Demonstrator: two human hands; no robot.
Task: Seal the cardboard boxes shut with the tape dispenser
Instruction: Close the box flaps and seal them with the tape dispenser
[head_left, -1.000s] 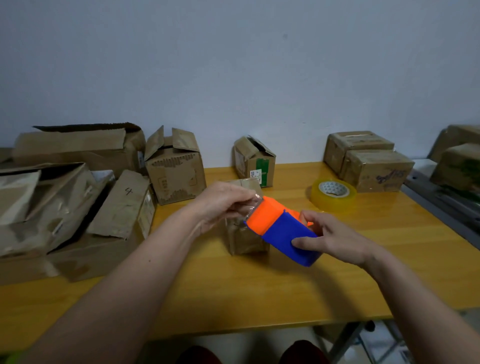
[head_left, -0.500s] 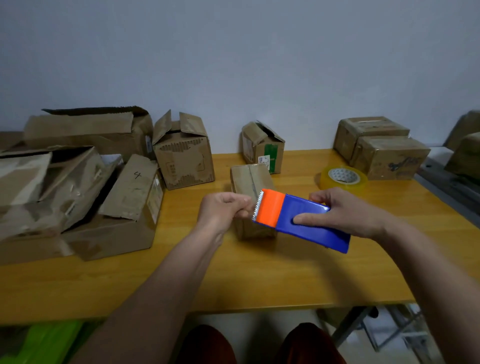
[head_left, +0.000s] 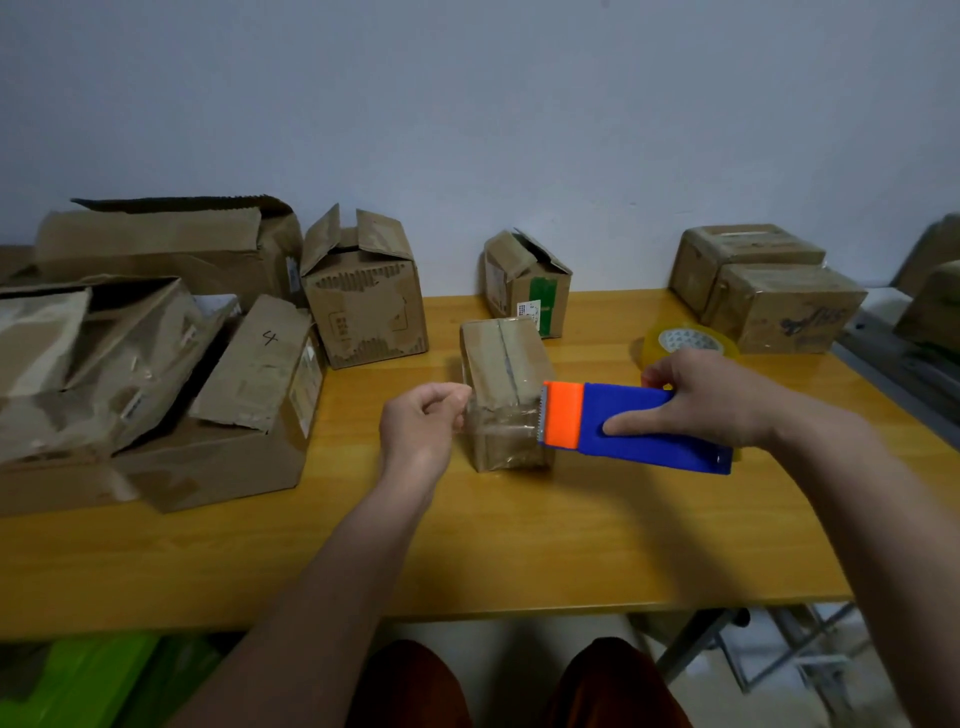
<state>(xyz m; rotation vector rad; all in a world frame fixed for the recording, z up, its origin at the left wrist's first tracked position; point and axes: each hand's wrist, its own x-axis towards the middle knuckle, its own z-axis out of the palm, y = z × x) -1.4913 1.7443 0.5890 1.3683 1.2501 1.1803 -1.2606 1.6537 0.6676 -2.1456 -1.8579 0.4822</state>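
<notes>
Meanwhile, a person's left hand (head_left: 418, 431) pinches the free end of a clear tape strip (head_left: 498, 430) while the right hand (head_left: 711, 400), fingers curled around it, holds the blue-and-orange plastic tape dispenser (head_left: 631, 427), the strip stretched across the front of a small brown cardboard box (head_left: 501, 364) standing mid-counter (head_left: 571, 545). Unsupported in the air, the strip could likely twist, wrinkle or stick to itself, or land off the box's centre seam, if tension slackens or the two hands drift out of line.
</notes>
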